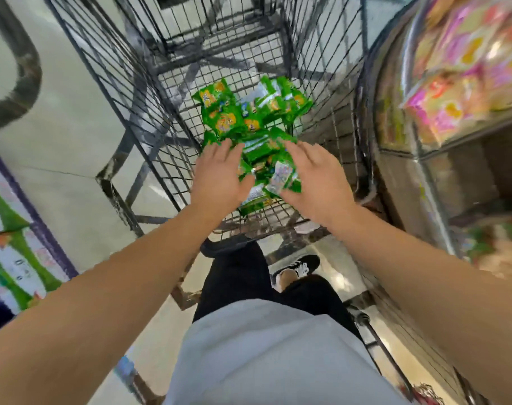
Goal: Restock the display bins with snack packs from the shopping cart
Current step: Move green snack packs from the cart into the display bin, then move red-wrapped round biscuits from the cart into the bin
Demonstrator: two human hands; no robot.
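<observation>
So the shopping cart [149, 92] is a black wire one, seen from right above, and the only stuff in it is a heap of green snack packs [249, 118] piled on the floor of the basket toward the near end. They're flat little rectangular pouches and honestly they lie every which way, some face up with the orange picture showing, a couple flipped to the silvery side, long edges pointing in no shared direction. Both hands are down in the pile: the left hand [219, 176] rests on the near packs with fingers spread and pretty straight, so that grip is loose, not curled round anything. The right hand [316, 182] is just beside it, fingers also stretched forward, and a silvery pack [281, 178] sits against its thumb side, but whether the thumb actually pinches it I can't tell. Off to the right there's a round display bin [395, 92] with a clear wall, stuffed with pink and yellow packs [465, 83], blurry though. A green and white printed display [12, 244] sits at the left edge.
</observation>
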